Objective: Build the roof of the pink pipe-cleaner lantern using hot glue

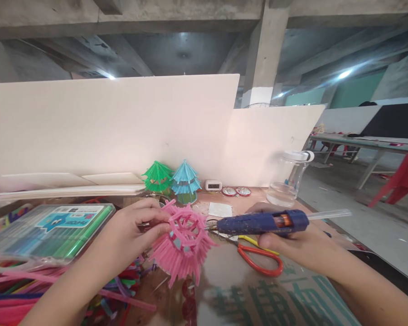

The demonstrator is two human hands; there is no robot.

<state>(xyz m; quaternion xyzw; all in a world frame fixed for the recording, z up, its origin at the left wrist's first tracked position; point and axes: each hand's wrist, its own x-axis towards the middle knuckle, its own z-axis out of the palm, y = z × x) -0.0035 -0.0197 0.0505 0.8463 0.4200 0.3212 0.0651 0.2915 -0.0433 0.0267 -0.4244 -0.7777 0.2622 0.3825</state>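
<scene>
A pink pipe-cleaner piece (184,246), with a fringed skirt and an open ring frame, is tilted in the air over the table. My left hand (143,224) pinches its upper left edge between thumb and fingers. My right hand (275,240) is wrapped round a blue hot glue gun (251,223), a clear glue stick poking from its back end. The gun's metal nozzle points left at the pink piece's right edge; whether they touch I cannot tell. Beneath the gun lie scissors (263,267) with red handles and another tool with a yellow handle (258,245).
Green (157,177) and blue (185,181) fringed towers stand at the back, beside a small white clock (213,185). A water bottle (287,179) stands at right. On the left are a marker case (54,233) and loose pipe cleaners (23,294). White boards (115,127) rise behind.
</scene>
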